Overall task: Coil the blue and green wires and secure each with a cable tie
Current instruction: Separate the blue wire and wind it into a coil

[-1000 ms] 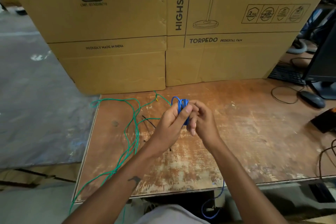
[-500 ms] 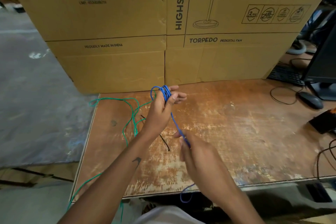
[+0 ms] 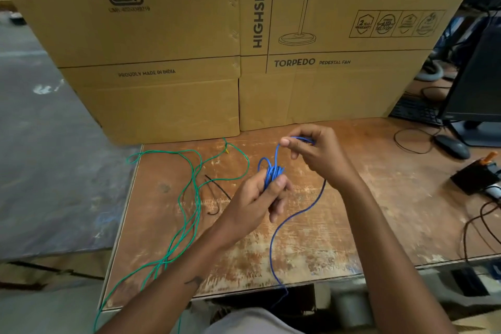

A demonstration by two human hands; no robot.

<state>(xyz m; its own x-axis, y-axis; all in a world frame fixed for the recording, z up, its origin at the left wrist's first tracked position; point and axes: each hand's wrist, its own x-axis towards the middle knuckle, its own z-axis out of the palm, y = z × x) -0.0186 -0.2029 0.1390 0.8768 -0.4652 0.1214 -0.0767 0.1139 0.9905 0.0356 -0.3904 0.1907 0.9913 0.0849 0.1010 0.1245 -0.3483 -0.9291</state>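
Observation:
My left hand point(image 3: 261, 198) grips a small bundle of blue wire point(image 3: 272, 171) coils above the middle of the wooden table point(image 3: 366, 211). Just above and to the right, my right hand point(image 3: 314, 152) pinches the same wire's free strand and holds it over the coil. The rest of that strand runs down under my right wrist and hangs over the table's front edge. The green wire point(image 3: 196, 192) lies loose and tangled on the table's left side, trailing off the front left corner. Thin black cable ties point(image 3: 214, 190) lie between the green wire and my left hand.
Large cardboard fan boxes point(image 3: 244, 62) stand along the table's back. At the right are a monitor point(image 3: 479, 84), a keyboard point(image 3: 414, 111), a black mouse point(image 3: 451, 146) with its cord, and a black device point(image 3: 477, 176) with dark cables. The floor lies beyond the left edge.
My right hand has risen from low near the front edge to above the coil, carrying the blue strand up and over. My left hand with the coil has moved right and down.

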